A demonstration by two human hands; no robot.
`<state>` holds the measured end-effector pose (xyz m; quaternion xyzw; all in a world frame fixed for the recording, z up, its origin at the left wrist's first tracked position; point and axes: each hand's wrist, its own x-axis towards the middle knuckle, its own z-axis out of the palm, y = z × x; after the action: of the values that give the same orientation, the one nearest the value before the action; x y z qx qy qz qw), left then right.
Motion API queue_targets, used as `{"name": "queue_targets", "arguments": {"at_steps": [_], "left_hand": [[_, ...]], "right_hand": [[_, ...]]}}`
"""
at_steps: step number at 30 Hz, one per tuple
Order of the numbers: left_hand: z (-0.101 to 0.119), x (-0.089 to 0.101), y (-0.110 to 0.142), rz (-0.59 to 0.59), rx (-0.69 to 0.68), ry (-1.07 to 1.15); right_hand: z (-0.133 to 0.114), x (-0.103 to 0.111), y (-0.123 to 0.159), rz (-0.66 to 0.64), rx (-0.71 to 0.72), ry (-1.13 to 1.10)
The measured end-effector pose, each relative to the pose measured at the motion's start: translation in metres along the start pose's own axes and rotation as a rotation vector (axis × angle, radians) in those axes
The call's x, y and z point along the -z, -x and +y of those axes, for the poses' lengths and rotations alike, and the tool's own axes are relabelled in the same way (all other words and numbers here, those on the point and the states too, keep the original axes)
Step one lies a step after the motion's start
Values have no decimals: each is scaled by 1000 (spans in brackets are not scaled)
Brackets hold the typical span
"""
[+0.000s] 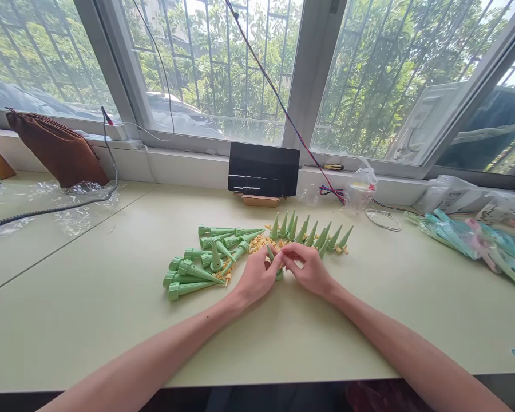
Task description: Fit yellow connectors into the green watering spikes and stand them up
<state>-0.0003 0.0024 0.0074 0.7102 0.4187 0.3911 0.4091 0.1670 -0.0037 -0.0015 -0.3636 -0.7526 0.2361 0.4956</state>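
Note:
My left hand (257, 273) is closed around a green plastic watering spike (278, 276), which stands upright with its wide base low. My right hand (308, 267) meets it from the right, thumb and forefinger pinched at the spike's side; whatever they pinch is too small to make out. Behind my hands lies a heap of small yellow-orange plastic pieces (257, 244). To the left, several green spikes (193, 269) lie on their sides, and one spike (216, 257) stands among them. Several more upright spikes (301, 230) stand behind my right hand, some with yellow pieces at their bases.
A dark tablet (264, 170) leans on a brown stand by the window. Left are a brown drawstring bag (60, 150) and a dark cable (68, 205). A clear plastic bag (360, 186) and white cable (381, 220) lie back right; pastel plastic items (476, 237) are far right.

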Motion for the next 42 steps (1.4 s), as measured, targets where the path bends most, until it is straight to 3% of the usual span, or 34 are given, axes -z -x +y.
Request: {"name": "queue_targets", "arguments": {"at_steps": [42], "left_hand": [[-4, 0, -1, -12, -46, -34]], "right_hand": [[3, -1, 1, -9, -11, -16]]}}
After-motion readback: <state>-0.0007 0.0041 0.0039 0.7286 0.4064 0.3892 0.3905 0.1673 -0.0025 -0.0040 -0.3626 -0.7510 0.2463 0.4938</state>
